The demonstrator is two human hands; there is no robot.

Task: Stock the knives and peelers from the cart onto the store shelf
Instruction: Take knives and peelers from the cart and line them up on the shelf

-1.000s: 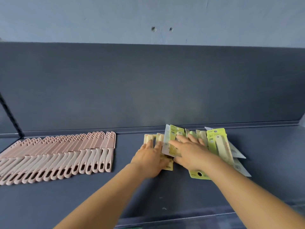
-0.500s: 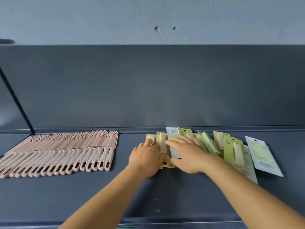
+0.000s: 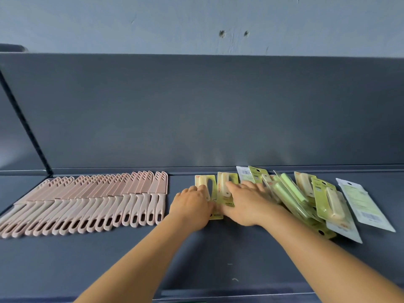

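Note:
A long row of pink sheathed knives lies overlapped on the left of the dark shelf. Right of centre, green carded peeler packs lie fanned and leaning on one another. My left hand rests palm down on the leftmost peeler card, fingers spread. My right hand lies flat on the card beside it, fingers reaching into the stack. One pack lies face down at the far right, white back up.
The shelf's dark back panel rises behind the goods, with a pale wall above. A slanted black bracket marks the left end of the bay. The shelf's front lip runs under my forearms.
The peeler packs have spread further right into a fan and one dropped face down at the far right. My right hand slid left onto the second card; my left hand stays on the leftmost card.

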